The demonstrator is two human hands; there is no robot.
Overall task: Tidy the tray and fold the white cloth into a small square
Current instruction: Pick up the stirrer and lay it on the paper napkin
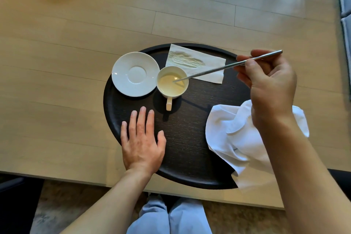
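Observation:
A round dark tray (186, 138) lies on the wooden table. On it stand a white saucer (135, 74) at the back left and a white cup (172, 81) of pale liquid beside it. My right hand (266, 83) pinches a long thin metal stick (218, 69) whose tip dips into the cup. A crumpled white cloth (233, 133) lies on the tray's right side, partly under my right forearm and hanging over the rim. A flat paper napkin (195, 61) lies at the back. My left hand (142, 138) rests flat on the tray, fingers spread.
The light wooden table (66, 53) stretches to the left and far side of the tray. Its near edge runs just below the tray. My knees in light blue trousers (171, 216) show under it. A grey cushion edge (345, 5) is at the far right.

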